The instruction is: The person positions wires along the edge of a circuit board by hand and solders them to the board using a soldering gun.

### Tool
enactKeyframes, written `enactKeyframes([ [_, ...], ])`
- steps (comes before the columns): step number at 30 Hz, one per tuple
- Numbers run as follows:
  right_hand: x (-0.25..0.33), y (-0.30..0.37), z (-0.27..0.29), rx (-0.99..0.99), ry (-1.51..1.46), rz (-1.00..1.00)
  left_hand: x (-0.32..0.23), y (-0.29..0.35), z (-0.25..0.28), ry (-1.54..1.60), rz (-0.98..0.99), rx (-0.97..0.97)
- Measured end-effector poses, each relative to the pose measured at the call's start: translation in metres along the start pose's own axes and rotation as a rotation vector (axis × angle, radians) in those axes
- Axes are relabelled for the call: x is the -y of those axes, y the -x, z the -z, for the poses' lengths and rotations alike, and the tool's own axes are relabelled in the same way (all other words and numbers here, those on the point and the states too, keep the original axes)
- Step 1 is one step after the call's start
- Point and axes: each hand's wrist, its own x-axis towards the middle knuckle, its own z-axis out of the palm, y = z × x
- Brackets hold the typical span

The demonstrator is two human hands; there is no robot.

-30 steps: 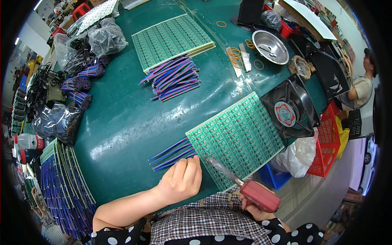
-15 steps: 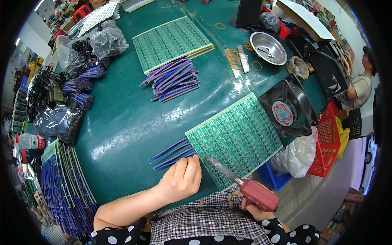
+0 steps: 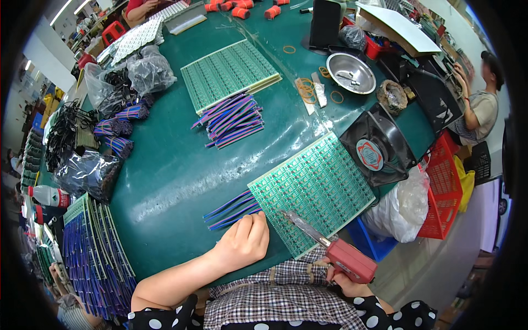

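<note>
Head view. Your left hand [image 3: 246,242] is curled narrow, its fingertips at the left edge of the green circuit board [image 3: 319,187]; you cannot tell whether a wire is pinched between them. Just ahead and to the left of this hand, several blue-and-purple wires [image 3: 234,210] run out from that edge of the board. Your right hand [image 3: 347,285] is closed around the red handle of a soldering iron [image 3: 351,261], whose metal end points back toward your left hand over the board; contact at the tip is too small to tell. The board spreads ahead of both your hands, tilted to one side on the green table [image 3: 170,165].

Beyond your right hand, a black fan [image 3: 379,146] stands at the board's far right side. Well ahead of your left hand lie a pile of wires [image 3: 231,122] and, behind it, a board stack [image 3: 231,71]. Far to its left hang wired boards [image 3: 93,258].
</note>
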Motion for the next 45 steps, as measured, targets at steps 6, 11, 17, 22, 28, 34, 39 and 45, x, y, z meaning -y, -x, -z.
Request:
enactKeyframes([
  [6, 0.006, 0.0, 0.009, 0.09, -0.085, 0.007, 0.001, 0.001, 0.007, -0.013, 0.0, 0.05],
  [11, -0.003, -0.002, 0.019, 0.205, -0.13, -0.033, 0.002, -0.001, 0.005, -0.007, 0.017, 0.076],
  [17, -0.01, 0.004, 0.031, 0.212, -0.233, 0.059, -0.006, -0.004, 0.015, 0.005, 0.05, 0.092],
  [22, 0.006, -0.008, 0.065, -0.259, 0.048, 0.517, -0.014, 0.005, 0.027, 0.259, 0.235, 0.253],
  [28, 0.046, -0.052, 0.11, -0.592, -0.197, 0.6, -0.01, 0.004, 0.026, 0.269, 0.21, 0.181],
  [34, 0.059, -0.152, 0.149, -0.821, 0.16, 0.608, -0.011, 0.003, 0.02, 0.232, 0.194, 0.127],
  [39, 0.062, -0.1, 0.13, -0.755, -0.186, 0.534, -0.016, 0.006, 0.021, 0.233, 0.216, 0.103],
  [45, 0.059, -0.023, 0.08, -0.339, -0.295, 0.469, 0.002, 0.011, 0.004, 0.127, 0.142, -0.116],
])
